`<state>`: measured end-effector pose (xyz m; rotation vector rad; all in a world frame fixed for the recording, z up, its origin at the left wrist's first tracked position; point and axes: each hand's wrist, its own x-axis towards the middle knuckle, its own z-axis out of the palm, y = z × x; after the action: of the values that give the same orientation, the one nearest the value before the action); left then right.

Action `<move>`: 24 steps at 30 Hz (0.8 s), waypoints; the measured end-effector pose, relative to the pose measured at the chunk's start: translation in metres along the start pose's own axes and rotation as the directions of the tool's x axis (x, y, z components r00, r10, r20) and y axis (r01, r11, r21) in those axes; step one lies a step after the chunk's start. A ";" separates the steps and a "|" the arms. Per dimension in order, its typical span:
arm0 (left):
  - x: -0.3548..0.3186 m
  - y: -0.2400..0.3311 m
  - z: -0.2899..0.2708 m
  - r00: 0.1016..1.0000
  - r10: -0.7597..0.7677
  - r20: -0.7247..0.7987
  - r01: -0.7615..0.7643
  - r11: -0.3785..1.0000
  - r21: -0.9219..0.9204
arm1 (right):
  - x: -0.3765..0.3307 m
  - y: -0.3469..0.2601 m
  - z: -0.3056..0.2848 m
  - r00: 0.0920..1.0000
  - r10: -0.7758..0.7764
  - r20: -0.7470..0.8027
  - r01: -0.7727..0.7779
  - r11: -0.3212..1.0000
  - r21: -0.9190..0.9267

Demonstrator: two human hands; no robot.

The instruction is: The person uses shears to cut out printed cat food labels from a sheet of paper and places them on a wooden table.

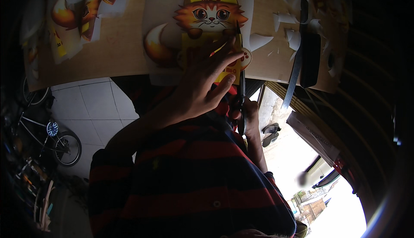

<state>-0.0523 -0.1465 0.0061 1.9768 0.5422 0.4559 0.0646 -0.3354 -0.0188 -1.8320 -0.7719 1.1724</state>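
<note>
A printed sheet [161, 5] with an orange cartoon cat [211, 15] lies at the table's near edge, partly overhanging it. The cat wears a yellow headband and has a yellow panel below its chin. My left hand [202, 76] rests over the panel with its fingers spread, covering part of the print. At the sheet's right side, my right hand [250, 115] grips dark scissors [242, 82] from below the table edge. Their blade points away from me, along the cat's right side beside its paw. How far the blades are parted cannot be made out.
White paper offcuts [293, 38] lie right of the sheet, near a long metal ruler [294, 77] and a black rectangular object [310, 61]. More cat prints [64, 13] lie at the left of the table [116, 52]. A bicycle [64, 147] stands on the tiled floor [90, 104].
</note>
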 end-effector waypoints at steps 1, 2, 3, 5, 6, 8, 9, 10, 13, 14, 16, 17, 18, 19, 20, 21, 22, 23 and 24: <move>0.000 0.000 0.000 1.000 0.005 0.002 -0.005 1.000 0.011 | 0.000 0.001 0.000 1.000 -0.005 -0.001 0.005 1.000 0.010; 0.000 0.000 0.000 1.000 0.010 0.003 -0.010 1.000 0.022 | -0.001 0.001 -0.001 1.000 -0.011 -0.002 0.011 1.000 0.020; 0.000 -0.001 0.001 1.000 0.011 -0.020 -0.011 1.000 -0.009 | -0.001 0.001 -0.001 1.000 -0.016 -0.003 0.016 0.999 0.029; 0.000 -0.006 0.005 0.998 0.010 -0.065 -0.015 0.997 -0.070 | -0.002 0.006 -0.002 1.000 -0.018 0.017 0.017 0.999 0.048; 0.004 -0.008 0.000 0.997 0.037 -0.074 -0.041 0.998 -0.057 | -0.002 0.008 -0.002 1.000 -0.020 0.024 0.019 0.998 0.058; 0.018 -0.013 -0.013 0.991 0.105 -0.085 -0.104 0.994 0.011 | -0.001 0.008 -0.001 0.998 -0.056 0.018 0.055 0.998 0.043; 0.026 -0.014 -0.018 0.997 0.062 -0.056 -0.064 0.998 -0.029 | 0.000 0.006 -0.001 0.997 -0.075 0.019 0.075 0.997 0.036; 0.036 -0.021 -0.022 0.978 0.181 -0.107 -0.154 0.963 0.219 | 0.001 0.005 0.001 0.996 -0.084 0.001 0.084 0.996 0.021; 0.061 -0.048 -0.030 0.935 0.342 -0.093 -0.250 0.823 0.510 | 0.004 -0.001 0.006 0.995 -0.098 -0.028 0.098 0.995 -0.012; 0.061 -0.055 -0.028 0.943 0.318 -0.103 -0.231 0.842 0.488 | 0.005 -0.003 0.006 0.995 -0.094 -0.022 0.094 0.995 -0.017; 0.064 -0.046 -0.032 0.966 0.254 -0.044 -0.184 0.799 0.573 | 0.006 -0.010 0.009 0.996 -0.076 -0.038 0.075 0.997 -0.013; 0.060 -0.037 -0.034 0.979 0.205 0.011 -0.159 0.722 0.673 | 0.006 -0.014 0.012 0.997 -0.063 -0.055 0.063 0.998 -0.006; 0.056 -0.034 -0.031 0.971 0.238 -0.027 -0.149 0.689 0.710 | 0.006 -0.019 0.016 0.996 -0.051 -0.067 0.051 0.999 0.002; 0.050 -0.032 -0.025 0.980 0.193 -0.045 -0.105 0.699 0.707 | 0.006 -0.022 0.018 0.996 -0.041 -0.076 0.041 0.999 -0.008; 0.045 -0.027 -0.021 0.986 0.154 -0.067 -0.066 0.721 0.690 | 0.006 -0.025 0.019 0.996 -0.032 -0.085 0.030 0.999 -0.017; 0.039 -0.023 -0.017 0.990 0.111 -0.090 -0.022 0.743 0.669 | 0.006 -0.027 0.020 0.996 -0.020 -0.092 0.017 0.999 -0.028; 0.035 -0.023 -0.013 0.989 0.099 -0.105 -0.007 0.758 0.653 | 0.007 -0.029 0.019 0.997 -0.027 -0.074 0.026 1.000 -0.015; 0.032 -0.022 -0.012 0.990 0.094 -0.102 -0.004 0.754 0.657 | 0.009 -0.031 0.017 0.998 -0.034 -0.056 0.033 0.999 -0.001; 0.030 -0.019 -0.012 0.991 0.091 -0.097 -0.004 0.751 0.660 | 0.010 -0.032 0.015 0.998 -0.040 -0.041 0.041 0.999 0.011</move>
<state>-0.0376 -0.1131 -0.0035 2.6632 0.8160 0.4575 0.0527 -0.3073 0.0016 -1.8164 -0.7741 1.1086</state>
